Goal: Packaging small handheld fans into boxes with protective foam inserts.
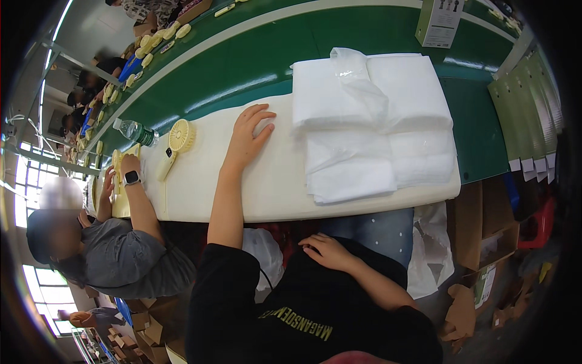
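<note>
My left hand [247, 138] lies on the cream padded mat [206, 194], fingers apart and lightly bent, with nothing in it. To its right are two piles of white packing sheets or bags [400, 91], the far one with a crumpled clear plastic piece [357, 79] on top. My right hand [326, 250] rests at my lap against the black shirt, fingers loosely extended and holding nothing I can see. Left of my left hand, a pale yellow handheld fan [180, 136] lies on the mat, beside a clear bottle with a green label [136, 131].
A co-worker in grey [121, 255] sits at the left, hands at another yellow fan [117, 159]. Beyond the mat runs a green conveyor belt [242, 54]. A printed box [439, 23] stands far right, near green cartons [524, 109]. Cardboard boxes [482, 224] sit below right.
</note>
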Tool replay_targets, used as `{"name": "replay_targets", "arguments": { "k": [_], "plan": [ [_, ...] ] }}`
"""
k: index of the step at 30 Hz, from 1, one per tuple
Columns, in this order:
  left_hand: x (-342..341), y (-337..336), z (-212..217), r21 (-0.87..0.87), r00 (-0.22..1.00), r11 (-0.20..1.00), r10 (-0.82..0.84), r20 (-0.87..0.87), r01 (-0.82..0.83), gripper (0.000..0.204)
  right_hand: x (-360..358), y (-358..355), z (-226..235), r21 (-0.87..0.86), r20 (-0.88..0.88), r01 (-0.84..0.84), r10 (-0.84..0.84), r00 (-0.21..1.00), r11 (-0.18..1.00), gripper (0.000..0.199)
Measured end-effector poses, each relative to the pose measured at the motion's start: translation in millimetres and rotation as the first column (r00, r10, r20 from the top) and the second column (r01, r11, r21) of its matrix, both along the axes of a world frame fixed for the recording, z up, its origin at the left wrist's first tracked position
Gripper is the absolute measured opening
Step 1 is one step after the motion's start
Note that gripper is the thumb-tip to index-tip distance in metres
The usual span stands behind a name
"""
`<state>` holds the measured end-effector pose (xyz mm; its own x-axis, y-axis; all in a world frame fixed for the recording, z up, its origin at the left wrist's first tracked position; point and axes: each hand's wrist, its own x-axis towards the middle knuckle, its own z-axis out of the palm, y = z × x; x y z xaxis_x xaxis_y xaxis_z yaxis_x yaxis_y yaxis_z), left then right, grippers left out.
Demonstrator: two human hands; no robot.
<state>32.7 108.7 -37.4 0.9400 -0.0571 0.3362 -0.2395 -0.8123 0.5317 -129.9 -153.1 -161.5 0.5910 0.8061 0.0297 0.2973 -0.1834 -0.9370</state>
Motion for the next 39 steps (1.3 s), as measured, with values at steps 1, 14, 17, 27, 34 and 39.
{"name": "replay_targets", "arguments": {
  "k": [1,14,17,27,34,39],
  "plan": [
    [0.5,0.2,-0.2,0.001,1.000,1.000,-0.003,0.001,0.003,0.019,-0.1,0.1,-0.6,-0.002,0.001,0.003,-0.003,1.000,1.000,0.021],
    [-29.7,78.6,13.4,-0.131,0.530,0.714,0.617,0.582,-0.688,0.021,0.3,1.0,-6.8,0.011,-0.049,0.025,-0.025,0.999,1.000,0.022],
    [-64.1,126.9,-9.4,0.161,0.319,0.281,0.719,0.618,-0.946,0.038,1.3,-1.7,-8.3,0.031,-0.039,0.027,-0.026,0.999,0.999,0.022],
    [-129.4,148.7,-1.9,0.425,0.594,0.526,0.804,0.035,-0.737,0.054,-2.9,-3.6,-7.7,0.079,-0.030,0.011,-0.008,1.000,0.997,0.020],
    [-105.8,-72.2,0.6,-0.776,0.955,0.588,0.289,-0.062,-0.228,0.039,26.5,-24.9,91.6,0.541,0.233,0.354,-0.540,0.808,0.763,0.049],
    [-106.4,-177.2,24.1,-0.383,0.884,0.797,-0.428,0.187,0.467,0.042,28.7,-53.3,125.1,0.604,-0.073,0.613,-0.730,0.679,0.510,0.059]
  ]
}}
